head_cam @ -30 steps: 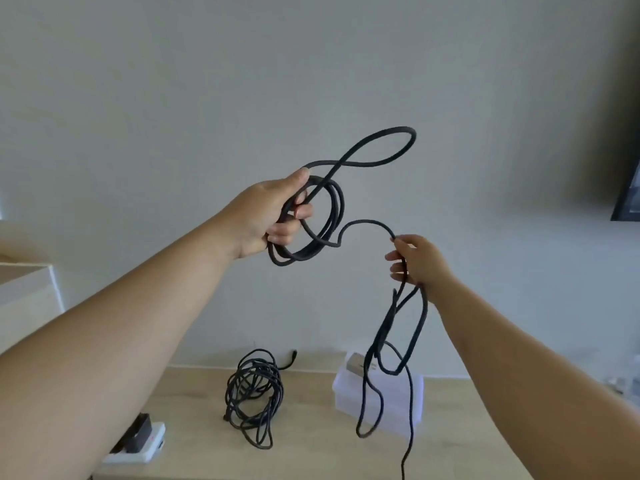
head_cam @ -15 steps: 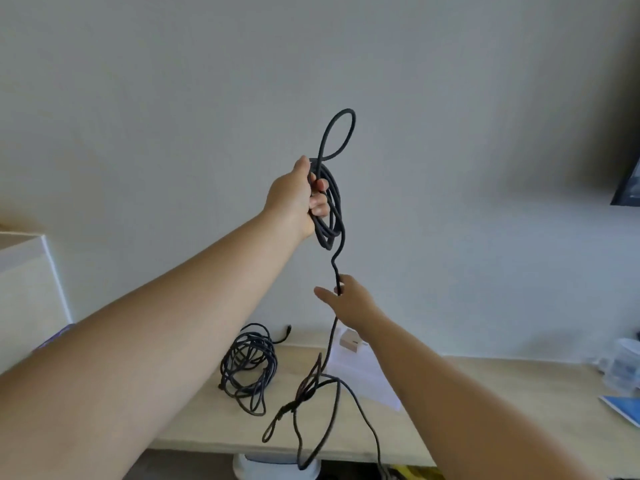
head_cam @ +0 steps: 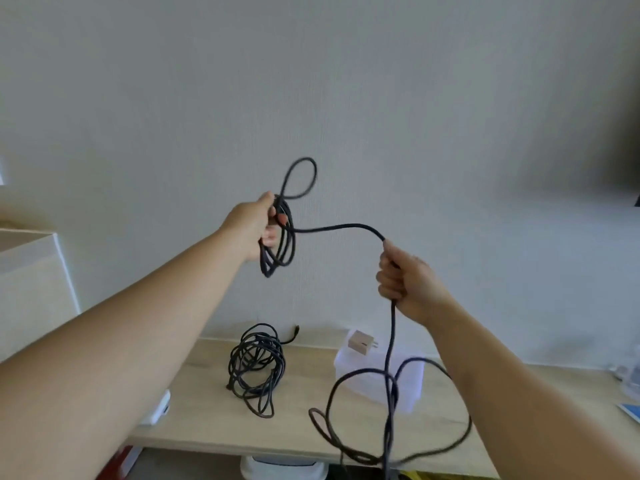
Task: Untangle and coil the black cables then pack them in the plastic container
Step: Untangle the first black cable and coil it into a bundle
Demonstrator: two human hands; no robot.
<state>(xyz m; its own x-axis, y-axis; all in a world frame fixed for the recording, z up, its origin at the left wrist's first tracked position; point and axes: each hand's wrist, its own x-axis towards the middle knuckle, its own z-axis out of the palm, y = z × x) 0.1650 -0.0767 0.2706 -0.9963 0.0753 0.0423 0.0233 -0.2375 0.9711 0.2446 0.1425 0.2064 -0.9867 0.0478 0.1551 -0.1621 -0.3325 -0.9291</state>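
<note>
My left hand (head_cam: 254, 227) is raised in front of the wall and grips several coiled loops of a black cable (head_cam: 341, 227). One small loop sticks up above the hand. The cable runs right from the coil to my right hand (head_cam: 407, 280), which is fisted round it at about the same height. Below that fist the cable hangs down and forms big loose loops in front of the table edge. A second black cable (head_cam: 256, 367) lies in a tangled bundle on the wooden table (head_cam: 304, 427). The clear plastic container (head_cam: 414, 389) stands on the table to the right of it.
A small beige plug adapter (head_cam: 362, 342) sits on the container's back left corner. A white device (head_cam: 159, 408) lies at the table's left edge, a clear jar (head_cam: 632, 382) and a blue item (head_cam: 630, 410) at the far right. A pale cabinet (head_cam: 31, 289) stands at left.
My right hand has slid along the cable, moved right and up, and now holds it in a full fist. The span between both hands has lengthened. The hanging loops have swung wider.
</note>
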